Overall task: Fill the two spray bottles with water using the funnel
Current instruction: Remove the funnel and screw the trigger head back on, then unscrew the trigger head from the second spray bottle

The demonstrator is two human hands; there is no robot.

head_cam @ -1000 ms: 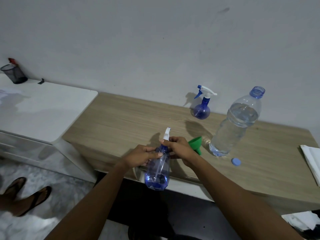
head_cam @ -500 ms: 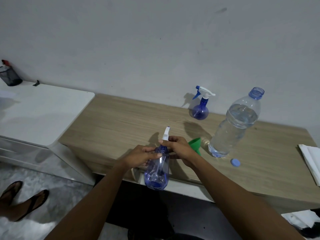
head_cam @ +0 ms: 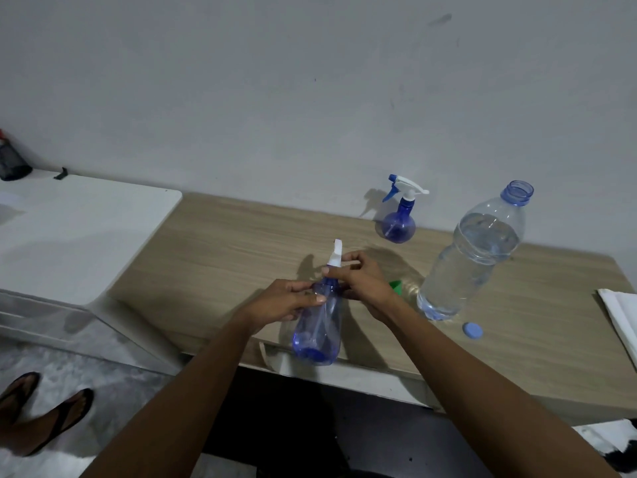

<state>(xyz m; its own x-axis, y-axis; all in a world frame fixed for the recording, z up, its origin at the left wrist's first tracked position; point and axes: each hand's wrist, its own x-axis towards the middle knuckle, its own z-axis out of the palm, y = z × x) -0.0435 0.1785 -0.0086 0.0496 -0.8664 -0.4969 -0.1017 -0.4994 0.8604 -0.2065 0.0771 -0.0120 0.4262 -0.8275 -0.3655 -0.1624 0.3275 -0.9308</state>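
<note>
A tall clear-blue spray bottle (head_cam: pixel 319 332) stands at the front edge of the wooden table (head_cam: pixel 220 250). My left hand (head_cam: pixel 282 301) grips its shoulder. My right hand (head_cam: pixel 362 277) is closed around its neck, just under the white spray head (head_cam: pixel 335 253). The green funnel (head_cam: pixel 395 286) lies behind my right hand, mostly hidden. A small round blue spray bottle (head_cam: pixel 398 224) with a white trigger head stands near the wall. A large clear water bottle (head_cam: pixel 472 257), open and nearly full, stands to the right, with its blue cap (head_cam: pixel 472 330) on the table beside it.
A white cabinet (head_cam: pixel 69 232) adjoins the table on the left, with a dark mesh cup (head_cam: pixel 12 162) at its back. White folded cloth (head_cam: pixel 624 315) lies at the table's right edge. Another person's sandalled feet (head_cam: pixel 41 412) stand on the floor at lower left.
My right hand has shifted slightly around the spray bottle's neck and now covers more of the funnel. The view has drifted a little; the bottles stay where they were.
</note>
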